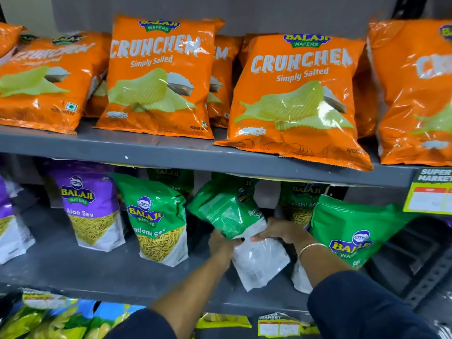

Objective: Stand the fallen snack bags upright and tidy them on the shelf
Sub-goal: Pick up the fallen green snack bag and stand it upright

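Both hands are on one bag, as I see it from the head camera: my right hand wraps over its middle from the right, fingers curled against the film, and my left hand cups its left edge, fingers closed round it. That green-and-white sev bag sits tilted over the middle shelf, long axis slanting, green top up and to the left, white bottom down and to the right, back panel toward me.

Biggest things first: the top shelf carries a row of orange Crunchem bags, leaning back, labels out. On the middle shelf, a green Ratlami Sev bag stands upright just left of the held one, a purple Aloo Sev bag beside that. To the right, another green bag leans over to the right behind my right forearm. More green bags stand at the back. A yellow price tag hangs off the top shelf's edge at right.
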Available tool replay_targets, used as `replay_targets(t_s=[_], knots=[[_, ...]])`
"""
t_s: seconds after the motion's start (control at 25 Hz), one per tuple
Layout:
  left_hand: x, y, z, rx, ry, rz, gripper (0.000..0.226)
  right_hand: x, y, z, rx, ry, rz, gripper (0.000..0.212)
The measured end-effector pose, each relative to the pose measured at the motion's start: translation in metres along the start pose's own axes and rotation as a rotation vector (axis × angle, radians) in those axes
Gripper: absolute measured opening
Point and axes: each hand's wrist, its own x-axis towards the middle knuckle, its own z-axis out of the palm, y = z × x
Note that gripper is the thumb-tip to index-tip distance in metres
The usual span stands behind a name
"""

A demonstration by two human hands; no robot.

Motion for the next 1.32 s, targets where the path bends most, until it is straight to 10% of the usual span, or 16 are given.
replay_targets(t_s=[0.2, 0.48, 0.64, 0.84, 1.0, 1.32], knots=[[0.019, 0.027, -0.016, 0.411, -0.119, 0.403, 0.048, -0.009, 0.013, 0.033, 0.562, 0.239, -0.179, 0.107], [0.048, 0.019, -0.041, 0.773, -0.281, 0.306, 0.055, -0.021, -0.001, 0.052, 0.443, 0.413, 0.176, 0.083], [0.047, 0.021, -0.044, 0.636, -0.366, 0.237, 0.041, -0.022, 0.004, 0.051, 0.463, 0.353, 0.209, 0.033], [0.038, 0.020, -0.015, 0.604, -0.276, 0.341, 0.072, -0.021, 0.015, 0.059, 0.101, 0.109, 0.075, 0.123], [0.040, 0.022, -0.002, 0.544, -0.365, 0.288, 0.087, -0.022, 0.015, 0.060, 0.416, 0.351, -0.019, 0.090], [0.061, 0.025, -0.007, 0.512, -0.380, 0.239, 0.070, -0.030, 0.022, 0.048, 0.628, 0.435, 0.026, 0.093]])
